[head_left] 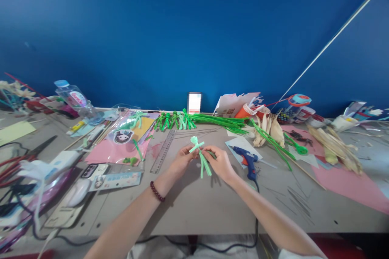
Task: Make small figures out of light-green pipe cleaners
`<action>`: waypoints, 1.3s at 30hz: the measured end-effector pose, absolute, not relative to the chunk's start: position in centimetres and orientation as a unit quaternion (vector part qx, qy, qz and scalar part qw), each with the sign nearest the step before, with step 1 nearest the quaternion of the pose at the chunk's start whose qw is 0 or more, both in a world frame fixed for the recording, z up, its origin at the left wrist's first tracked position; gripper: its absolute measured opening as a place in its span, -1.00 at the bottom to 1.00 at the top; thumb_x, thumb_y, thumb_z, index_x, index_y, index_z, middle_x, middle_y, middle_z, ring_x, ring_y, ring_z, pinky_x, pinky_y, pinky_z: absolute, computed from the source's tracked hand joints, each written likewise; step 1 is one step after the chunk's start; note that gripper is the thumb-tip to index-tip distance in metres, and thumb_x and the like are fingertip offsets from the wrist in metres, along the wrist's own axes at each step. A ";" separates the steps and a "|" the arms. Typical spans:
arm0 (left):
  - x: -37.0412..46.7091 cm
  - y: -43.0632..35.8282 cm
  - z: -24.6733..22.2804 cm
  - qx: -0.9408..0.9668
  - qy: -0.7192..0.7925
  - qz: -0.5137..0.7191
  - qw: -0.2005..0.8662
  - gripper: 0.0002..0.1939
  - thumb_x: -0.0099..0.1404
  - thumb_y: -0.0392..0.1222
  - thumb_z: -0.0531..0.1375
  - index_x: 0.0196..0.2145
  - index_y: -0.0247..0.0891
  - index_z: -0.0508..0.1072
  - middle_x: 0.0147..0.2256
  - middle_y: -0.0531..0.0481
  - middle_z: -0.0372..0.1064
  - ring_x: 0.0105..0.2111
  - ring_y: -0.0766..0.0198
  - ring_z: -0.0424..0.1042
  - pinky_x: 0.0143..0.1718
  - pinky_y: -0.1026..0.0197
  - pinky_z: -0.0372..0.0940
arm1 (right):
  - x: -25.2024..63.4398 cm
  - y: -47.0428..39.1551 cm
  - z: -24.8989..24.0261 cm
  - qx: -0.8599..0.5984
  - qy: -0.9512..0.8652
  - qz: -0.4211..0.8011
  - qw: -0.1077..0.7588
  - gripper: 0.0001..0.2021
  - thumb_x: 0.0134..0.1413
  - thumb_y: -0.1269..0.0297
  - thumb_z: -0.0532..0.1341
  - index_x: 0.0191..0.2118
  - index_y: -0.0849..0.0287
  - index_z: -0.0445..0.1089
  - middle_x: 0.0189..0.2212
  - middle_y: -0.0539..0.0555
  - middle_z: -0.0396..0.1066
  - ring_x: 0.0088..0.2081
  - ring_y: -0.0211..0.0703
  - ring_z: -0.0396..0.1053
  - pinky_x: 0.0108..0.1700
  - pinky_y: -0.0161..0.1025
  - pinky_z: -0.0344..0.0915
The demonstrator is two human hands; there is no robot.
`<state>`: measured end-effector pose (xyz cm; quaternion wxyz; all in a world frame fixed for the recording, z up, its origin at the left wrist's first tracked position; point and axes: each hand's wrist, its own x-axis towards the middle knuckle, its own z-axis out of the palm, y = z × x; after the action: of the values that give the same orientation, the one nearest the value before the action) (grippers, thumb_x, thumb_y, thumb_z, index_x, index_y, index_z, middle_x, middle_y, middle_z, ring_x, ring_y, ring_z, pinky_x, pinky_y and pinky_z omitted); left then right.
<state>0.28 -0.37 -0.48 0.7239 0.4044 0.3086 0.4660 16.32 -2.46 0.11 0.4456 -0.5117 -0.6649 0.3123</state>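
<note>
A pale green pipe-cleaner figure (204, 164) with a round head, side arms and long legs is held up over the middle of the table. My left hand (182, 161) pinches it from the left, near its arm and waist. From the right, my right hand (219, 162) has its fingers closed on the figure's middle, just above the legs. Beyond my hands, several similar green pipe-cleaner figures (174, 119) stand in a row beside a bundle of green pipe cleaners (220, 119). A metal ruler (163, 151) lies left of my left hand.
A blue hot glue gun (249, 161) rests right of my hands, its cord running over the table's front edge. At left are a clear plastic bag (124, 133), a water bottle (79, 101) and scissors (30, 154). Dried husks (337, 147) lie at right.
</note>
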 end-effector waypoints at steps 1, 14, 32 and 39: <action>0.3 -0.4 -0.7 0.402 0.312 0.468 0.723 -0.74 -0.01 -0.09 0.38 -0.40 -0.32 0.55 -0.44 -0.03 0.40 -0.45 0.34 0.28 -0.34 0.25 0.17 | 16.3 -2.4 0.0 -0.514 -0.663 0.317 0.443 -0.78 0.09 0.16 0.14 -0.35 0.18 0.44 -0.43 0.04 0.47 -0.39 -0.17 0.39 -0.34 -0.32 0.28; 1.4 -1.0 -2.1 0.343 0.295 0.489 0.745 -0.72 -0.06 -0.08 0.40 -0.41 -0.28 0.54 -0.47 0.00 0.39 -0.46 0.34 0.29 -0.35 0.26 0.19 | 15.9 -2.0 0.3 -0.483 -0.531 0.557 0.418 -0.58 -0.09 -0.08 0.23 -0.35 0.24 0.50 -0.56 0.04 0.45 -0.49 -0.19 0.37 -0.45 -0.31 0.25; -0.4 0.5 -1.1 0.473 0.352 0.449 0.672 -0.82 0.02 -0.12 0.36 -0.48 -0.29 0.53 -0.47 -0.01 0.43 -0.42 0.30 0.34 -0.28 0.22 0.18 | 16.5 -2.8 0.3 -0.502 -0.730 0.210 0.414 -0.78 0.15 0.22 0.11 -0.35 0.13 0.48 -0.41 0.08 0.50 -0.36 -0.14 0.40 -0.28 -0.29 0.23; 0.0 0.4 -1.7 0.463 0.315 0.473 0.681 -0.77 0.02 -0.07 0.35 -0.41 -0.27 0.55 -0.44 -0.03 0.46 -0.40 0.25 0.36 -0.24 0.20 0.22 | 16.2 -2.2 0.9 -0.491 -0.514 0.576 0.403 -0.66 -0.07 -0.01 0.25 -0.43 0.22 0.42 -0.57 0.01 0.42 -0.62 -0.34 0.21 -0.59 -0.38 0.06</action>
<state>-0.02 0.44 -1.70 0.6806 0.4628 0.3152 0.4726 16.15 -2.22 0.88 0.4034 -0.4911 -0.5141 0.5760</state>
